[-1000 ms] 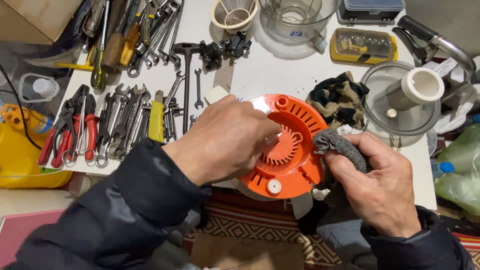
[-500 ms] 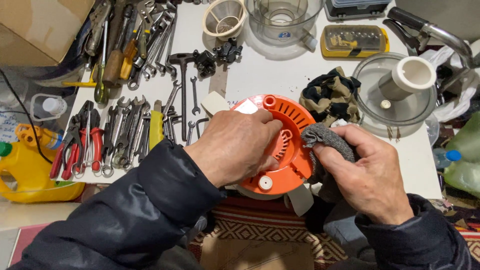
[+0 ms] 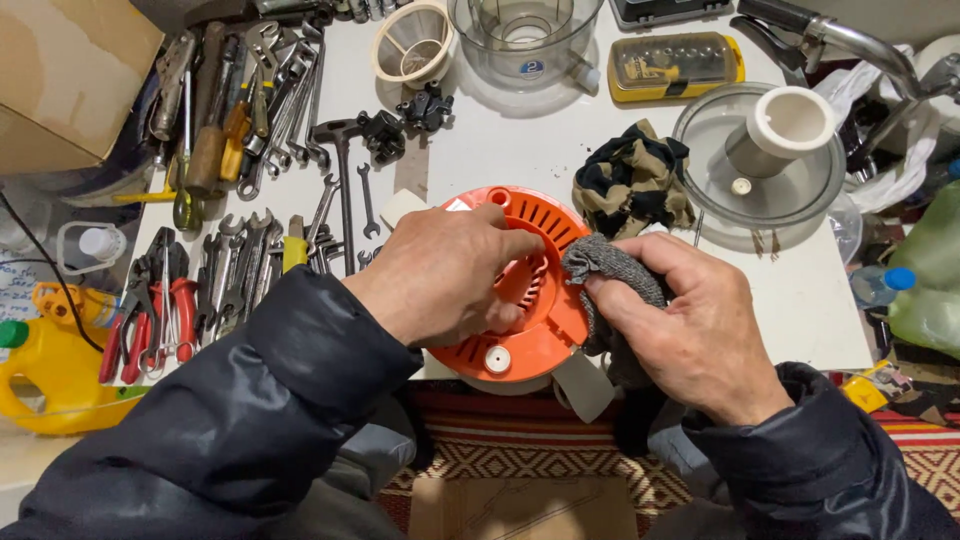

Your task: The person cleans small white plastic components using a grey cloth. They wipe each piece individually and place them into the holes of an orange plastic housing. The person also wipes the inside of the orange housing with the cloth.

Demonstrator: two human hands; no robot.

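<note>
A round orange plastic part [image 3: 545,325] with slotted vents and a toothed hub stands tilted at the front edge of the white table [image 3: 520,150]. My left hand [image 3: 440,275] grips it from the left, fingers curled over its face near the hub. My right hand [image 3: 690,330] pinches a grey rag [image 3: 600,260] and presses it against the part's right rim. Both arms wear dark jacket sleeves.
Wrenches, pliers and screwdrivers [image 3: 230,200] cover the table's left side. A clear lid with a white tube [image 3: 765,160], a crumpled dark cloth [image 3: 632,180], a yellow case [image 3: 675,62], a clear jug [image 3: 525,40] and a beige cone filter [image 3: 412,45] lie behind. A yellow canister [image 3: 50,370] stands left.
The view has shifted slightly. My right hand has pushed the grey rag up along the orange part's right rim, while my left hand keeps its hold.
</note>
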